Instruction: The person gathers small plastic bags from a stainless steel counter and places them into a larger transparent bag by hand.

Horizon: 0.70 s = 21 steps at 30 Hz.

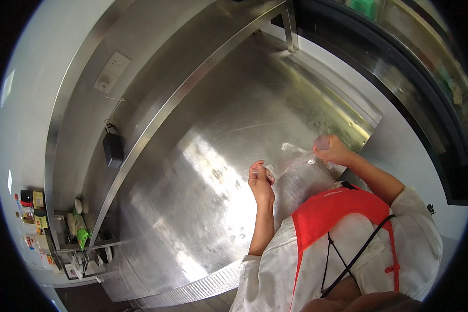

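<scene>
A piece of thin clear plastic [296, 191], a bag or film, spans the space between my two hands, close in front of the red apron [335, 201]. My left hand [261, 181] pinches a crumpled part of it between thumb and fingers. At the other side my right hand [333, 150], slightly blurred, is closed around a gathered part, and a twisted end sticks out to its left. Both hands are above the near edge of a stainless steel worktop [226, 128]. I cannot tell whether anything is inside the plastic.
A raised steel shelf [156, 123] runs along the back, with a black power adapter [113, 150] and a wall socket [112, 70] behind it. Bottles and packets [35, 210] stand far left. A black-framed glass case [394, 70] borders the right.
</scene>
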Motion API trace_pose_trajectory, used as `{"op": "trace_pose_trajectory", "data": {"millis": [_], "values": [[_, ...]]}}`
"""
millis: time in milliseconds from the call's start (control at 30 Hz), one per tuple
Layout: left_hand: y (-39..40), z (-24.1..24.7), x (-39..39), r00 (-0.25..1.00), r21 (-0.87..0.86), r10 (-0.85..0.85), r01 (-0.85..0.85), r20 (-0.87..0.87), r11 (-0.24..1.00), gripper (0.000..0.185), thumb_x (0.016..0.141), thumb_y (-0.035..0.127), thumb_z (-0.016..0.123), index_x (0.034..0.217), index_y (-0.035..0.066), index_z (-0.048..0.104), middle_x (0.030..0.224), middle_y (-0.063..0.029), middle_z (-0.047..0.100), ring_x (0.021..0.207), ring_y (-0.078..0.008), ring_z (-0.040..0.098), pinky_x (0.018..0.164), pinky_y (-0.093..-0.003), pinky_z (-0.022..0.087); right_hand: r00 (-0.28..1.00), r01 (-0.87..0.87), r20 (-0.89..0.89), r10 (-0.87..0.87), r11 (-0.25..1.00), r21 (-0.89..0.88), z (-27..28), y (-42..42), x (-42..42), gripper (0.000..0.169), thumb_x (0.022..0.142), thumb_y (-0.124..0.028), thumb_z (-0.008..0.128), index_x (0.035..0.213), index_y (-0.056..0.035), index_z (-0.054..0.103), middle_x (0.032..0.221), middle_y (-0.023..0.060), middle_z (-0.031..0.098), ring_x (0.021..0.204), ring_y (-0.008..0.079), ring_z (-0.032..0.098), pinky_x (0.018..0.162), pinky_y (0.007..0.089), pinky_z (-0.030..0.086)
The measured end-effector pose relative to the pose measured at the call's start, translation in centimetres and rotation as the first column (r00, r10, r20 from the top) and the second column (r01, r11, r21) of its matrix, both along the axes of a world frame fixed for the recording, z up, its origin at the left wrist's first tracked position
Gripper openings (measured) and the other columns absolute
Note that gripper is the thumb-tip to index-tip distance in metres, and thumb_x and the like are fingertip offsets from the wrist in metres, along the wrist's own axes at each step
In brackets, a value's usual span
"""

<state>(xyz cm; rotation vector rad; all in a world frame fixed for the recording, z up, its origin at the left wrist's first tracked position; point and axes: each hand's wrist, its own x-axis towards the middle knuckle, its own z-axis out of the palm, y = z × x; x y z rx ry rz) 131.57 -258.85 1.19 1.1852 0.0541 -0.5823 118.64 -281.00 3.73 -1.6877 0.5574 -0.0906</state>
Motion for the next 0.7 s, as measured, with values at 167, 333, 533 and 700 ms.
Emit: {"op": "trace_pose_trajectory", "data": {"millis": [167, 333, 533, 700], "values": [[-0.7, 2.0, -1.5, 0.977, 0.195, -0.132, 0.097, 0.171, 0.976, 0.032, 0.091, 0.010, 0.051, 0.122, 0.004, 0.051, 0.116, -0.0097, 0.058, 0.053, -0.0030, 0.045, 0.047, -0.0188, 0.041, 1.000, 0.002, -0.001, -0.002, 0.995, 0.096, 5.1, 0.5, 0.8, 0.018, 0.073, -0.013, 0.063, 0.086, -0.0015, 0.059, 0.065, 0.0043, 0.057, 0.051, 0.0111, 0.052, 0.049, 0.0272, 0.043], [-0.9, 3.1, -2.4, 0.955, 0.098, -0.131, 0.108, 0.265, 0.989, 0.042, 0.086, 0.002, 0.055, 0.127, 0.004, 0.047, 0.128, -0.0087, 0.051, 0.061, -0.0044, 0.052, 0.054, -0.0195, 0.045, 0.890, -0.438, -0.046, 0.454, 0.821, -0.368, 7.3, 4.7, 2.6, 0.024, 0.075, -0.014, 0.058, 0.096, -0.0027, 0.059, 0.080, 0.0176, 0.064, 0.072, 0.0273, 0.063, 0.064, 0.0398, 0.046], [-0.2, 2.4, -2.8, 0.943, 0.052, 0.050, -0.071, 0.328, 0.996, 0.039, 0.084, 0.004, 0.061, 0.121, 0.001, 0.051, 0.106, -0.0071, 0.059, 0.069, -0.0085, 0.055, 0.065, -0.0221, 0.048, 0.816, -0.570, -0.355, 0.456, 0.534, -0.624, 2.1, 5.3, 2.6, 0.025, 0.074, -0.015, 0.056, 0.097, -0.0073, 0.059, 0.079, 0.0178, 0.063, 0.074, 0.0347, 0.061, 0.067, 0.0454, 0.046], [2.2, 1.5, -2.8, 0.955, 0.147, 0.172, -0.212, 0.243, 0.966, 0.013, 0.083, 0.012, 0.065, 0.088, 0.000, 0.063, 0.074, -0.0009, 0.060, 0.063, -0.0069, 0.052, 0.059, -0.0210, 0.045, 0.858, -0.503, -0.316, 0.404, 0.539, -0.675, 1.6, 4.3, 0.9, 0.018, 0.073, -0.014, 0.056, 0.088, -0.0053, 0.058, 0.073, 0.0165, 0.063, 0.069, 0.0351, 0.061, 0.064, 0.0453, 0.046]]}}
